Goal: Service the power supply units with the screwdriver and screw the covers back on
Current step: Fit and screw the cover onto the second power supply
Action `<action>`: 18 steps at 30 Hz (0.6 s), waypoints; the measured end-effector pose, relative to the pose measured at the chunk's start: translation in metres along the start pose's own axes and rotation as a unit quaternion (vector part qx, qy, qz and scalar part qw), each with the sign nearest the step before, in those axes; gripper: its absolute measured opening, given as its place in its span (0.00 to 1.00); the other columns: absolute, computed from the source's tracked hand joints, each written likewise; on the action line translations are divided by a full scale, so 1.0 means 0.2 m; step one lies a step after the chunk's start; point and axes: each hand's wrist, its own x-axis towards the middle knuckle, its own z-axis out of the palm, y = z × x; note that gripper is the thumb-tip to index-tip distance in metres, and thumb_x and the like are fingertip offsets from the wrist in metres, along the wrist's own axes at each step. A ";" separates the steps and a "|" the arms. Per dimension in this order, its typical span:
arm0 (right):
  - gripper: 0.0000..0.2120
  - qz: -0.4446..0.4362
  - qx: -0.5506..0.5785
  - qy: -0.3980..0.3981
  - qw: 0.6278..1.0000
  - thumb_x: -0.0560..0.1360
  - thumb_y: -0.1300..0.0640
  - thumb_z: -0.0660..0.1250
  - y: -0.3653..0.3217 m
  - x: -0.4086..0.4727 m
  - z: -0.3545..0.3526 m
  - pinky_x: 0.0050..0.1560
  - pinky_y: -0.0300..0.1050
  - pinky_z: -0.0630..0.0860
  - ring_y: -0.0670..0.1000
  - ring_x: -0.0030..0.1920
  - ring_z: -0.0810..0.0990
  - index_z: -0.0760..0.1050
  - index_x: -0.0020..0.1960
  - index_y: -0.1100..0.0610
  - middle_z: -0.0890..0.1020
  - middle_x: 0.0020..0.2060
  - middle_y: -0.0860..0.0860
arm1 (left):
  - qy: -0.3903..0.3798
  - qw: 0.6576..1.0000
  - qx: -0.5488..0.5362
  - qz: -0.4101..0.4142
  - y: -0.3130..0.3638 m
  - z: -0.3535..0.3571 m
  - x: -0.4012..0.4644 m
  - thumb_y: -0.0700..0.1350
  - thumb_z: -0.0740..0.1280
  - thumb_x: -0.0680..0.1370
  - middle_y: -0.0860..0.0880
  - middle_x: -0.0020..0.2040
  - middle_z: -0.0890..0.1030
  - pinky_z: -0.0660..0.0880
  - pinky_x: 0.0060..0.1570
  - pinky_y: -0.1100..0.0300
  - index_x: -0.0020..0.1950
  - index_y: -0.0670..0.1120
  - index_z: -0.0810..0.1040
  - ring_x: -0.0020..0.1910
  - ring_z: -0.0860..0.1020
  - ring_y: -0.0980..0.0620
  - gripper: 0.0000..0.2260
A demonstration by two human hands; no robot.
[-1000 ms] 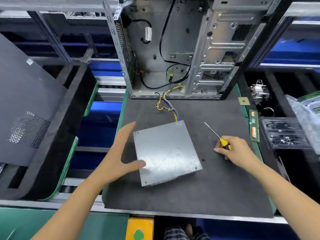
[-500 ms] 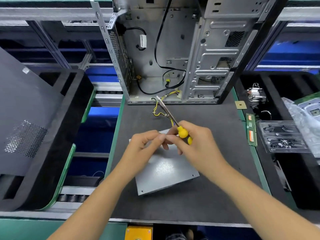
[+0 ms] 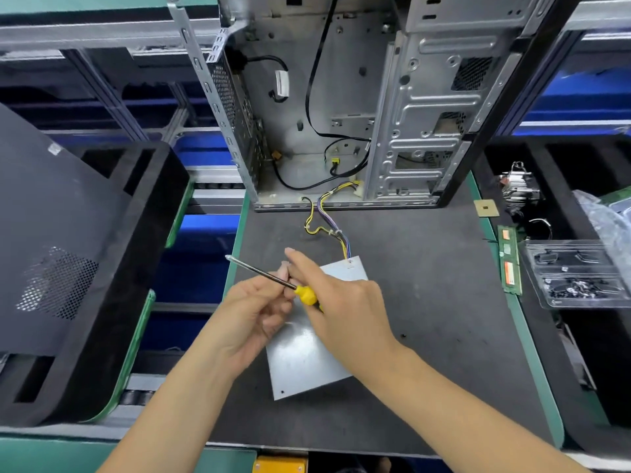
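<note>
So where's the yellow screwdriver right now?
In the head view's middle, the screwdriver is held by both hands above the metal box.

dark mat [image 3: 426, 302] under power supply [image 3: 304, 363], open case [image 3: 341, 97]

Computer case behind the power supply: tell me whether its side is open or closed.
Open. The computer case has no side panel on; its bare interior, loose black cables and drive cage are exposed.

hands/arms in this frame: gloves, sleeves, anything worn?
Nothing worn that shows. The left hand and right hand are bare, without gloves, and no rings are visible. Both forearms are bare to the bottom edge of the picture, with no sleeve, watch or wrist strap in view. Fingernails look short and unpainted.
</note>
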 end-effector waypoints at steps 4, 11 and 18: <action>0.15 0.119 0.087 -0.179 0.973 0.77 0.43 0.62 0.10 0.04 -0.09 0.37 0.47 0.72 0.52 0.37 0.77 0.71 0.59 0.50 0.80 0.37 0.43 | 0.045 0.987 0.087 0.126 0.02 -0.07 0.01 0.47 0.67 0.74 0.49 0.31 0.78 0.67 0.24 0.68 0.37 0.47 0.84 0.28 0.74 0.57 0.09; 0.09 0.052 0.128 -0.302 0.943 0.78 0.44 0.59 0.28 0.14 -0.29 0.42 0.45 0.72 0.44 0.43 0.74 0.70 0.48 0.49 0.77 0.41 0.41 | 0.073 0.937 0.203 0.274 0.09 -0.10 -0.01 0.34 0.69 0.74 0.44 0.35 0.84 0.76 0.30 0.63 0.42 0.47 0.86 0.32 0.82 0.49 0.10; 0.08 0.009 0.126 -0.254 0.959 0.75 0.42 0.63 0.26 0.19 -0.31 0.40 0.40 0.72 0.39 0.43 0.74 0.74 0.46 0.45 0.76 0.41 0.35 | 0.070 0.924 0.222 0.304 0.11 -0.10 -0.03 0.31 0.69 0.74 0.43 0.37 0.85 0.76 0.31 0.64 0.43 0.44 0.85 0.32 0.83 0.46 0.10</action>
